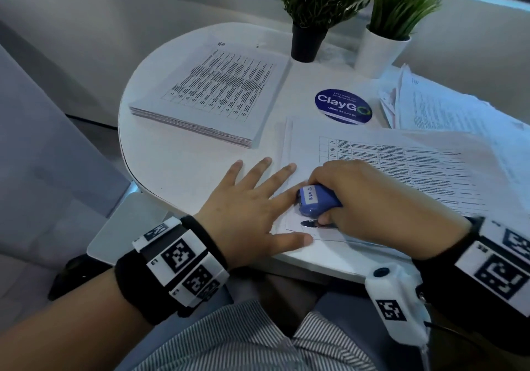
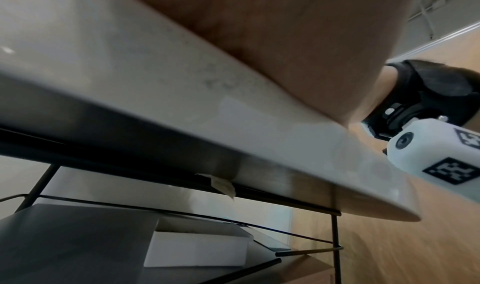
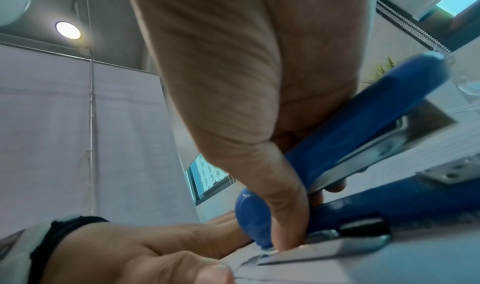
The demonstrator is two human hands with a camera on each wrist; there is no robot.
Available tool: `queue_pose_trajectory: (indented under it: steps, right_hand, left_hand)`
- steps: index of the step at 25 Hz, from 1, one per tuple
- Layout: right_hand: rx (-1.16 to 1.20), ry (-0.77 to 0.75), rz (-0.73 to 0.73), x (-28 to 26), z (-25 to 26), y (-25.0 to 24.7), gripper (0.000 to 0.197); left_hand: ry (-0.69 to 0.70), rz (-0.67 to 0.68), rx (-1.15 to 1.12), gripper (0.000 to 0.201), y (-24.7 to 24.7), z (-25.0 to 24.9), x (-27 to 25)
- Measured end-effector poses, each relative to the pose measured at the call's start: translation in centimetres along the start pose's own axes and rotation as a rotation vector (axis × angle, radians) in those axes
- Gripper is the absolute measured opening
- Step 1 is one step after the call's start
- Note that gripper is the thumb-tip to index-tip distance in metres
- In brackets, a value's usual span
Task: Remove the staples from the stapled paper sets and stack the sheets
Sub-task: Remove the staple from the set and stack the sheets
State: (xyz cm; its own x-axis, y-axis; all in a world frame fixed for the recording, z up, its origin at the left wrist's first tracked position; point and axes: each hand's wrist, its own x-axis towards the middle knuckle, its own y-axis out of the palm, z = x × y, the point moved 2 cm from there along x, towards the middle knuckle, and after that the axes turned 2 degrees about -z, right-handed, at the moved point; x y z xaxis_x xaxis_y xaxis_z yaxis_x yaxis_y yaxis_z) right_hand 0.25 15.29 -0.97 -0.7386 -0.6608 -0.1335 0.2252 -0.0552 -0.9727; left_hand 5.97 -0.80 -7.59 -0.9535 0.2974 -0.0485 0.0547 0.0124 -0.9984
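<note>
A stapled paper set (image 1: 401, 164) lies on the round white table (image 1: 177, 167) in front of me. My left hand (image 1: 258, 201) lies flat with fingers spread, pressing the set's near left corner. My right hand (image 1: 370, 198) grips a blue stapler (image 1: 317, 200) with a white label; its metal remover tongue (image 1: 315, 224) lies on the paper corner. In the right wrist view the thumb (image 3: 280, 216) presses at the stapler (image 3: 363, 145) base, and the left hand (image 3: 145, 253) holds the paper edge. A neat stack of loose sheets (image 1: 212, 95) sits at the far left. The staple itself is hidden.
Two potted plants, one in a black pot (image 1: 307, 40) and one in a white pot (image 1: 378, 52), stand at the table's back. A blue round sticker (image 1: 342, 106) is on the tabletop. A messy pile of papers (image 1: 430, 104) lies at the right. Below the table is a shelf with a white box (image 2: 197, 249).
</note>
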Motion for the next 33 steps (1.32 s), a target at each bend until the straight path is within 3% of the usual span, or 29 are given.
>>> queue_pose_trajectory:
  steps: [6, 13, 21, 27, 31, 33]
  right_hand:
    - [0.043, -0.032, -0.025, -0.1, 0.1, -0.1, 0.024]
    - [0.012, -0.241, -0.104, -0.9, 0.8, 0.4, 0.03]
    - [-0.131, -0.121, 0.018, 0.1, 0.7, 0.0, 0.036]
    - [-0.173, -0.121, 0.114, 0.9, 1.0, 0.0, 0.039]
    - [-0.183, -0.177, 0.078, 0.9, 1.0, 0.0, 0.041]
    - [-0.203, -0.256, 0.004, 0.6, 1.1, 0.0, 0.039]
  left_hand:
    - [-0.014, -0.004, -0.003, 0.091, 0.0, -0.3, 0.2]
    - [-0.034, 0.023, -0.022, 0.092, -0.2, -0.5, 0.3]
    - [-0.036, 0.061, -0.048, 0.091, -0.3, -0.4, 0.3]
    - [-0.016, 0.143, -0.153, 0.084, -0.9, 0.8, 0.7]
    - [0.016, 0.178, -0.122, 0.076, -0.9, 1.1, 0.7]
    - [0.039, 0.167, -0.073, 0.083, -0.8, 0.9, 0.6]
